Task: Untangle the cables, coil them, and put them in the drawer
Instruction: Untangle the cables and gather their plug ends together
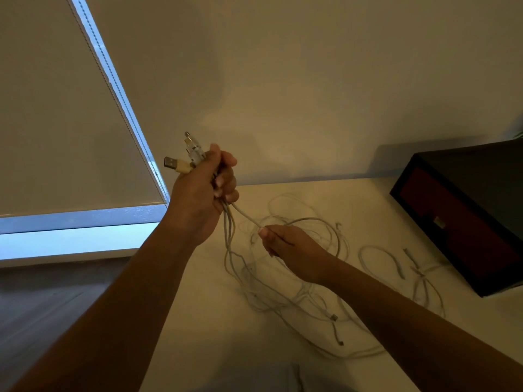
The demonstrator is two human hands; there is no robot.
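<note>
Where the pale bench meets a plain wall and window blind, we see tangled white cables sprawled, a dark drawer unit at right; our left grip clutches several plug ends, right grip pinches one strand

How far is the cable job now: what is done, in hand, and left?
Done: several plug ends gathered in the left hand. In hand: the right hand pinches one cable just below. Left: the tangle on the table, all coiling, and the drawer, which looks closed.
</note>
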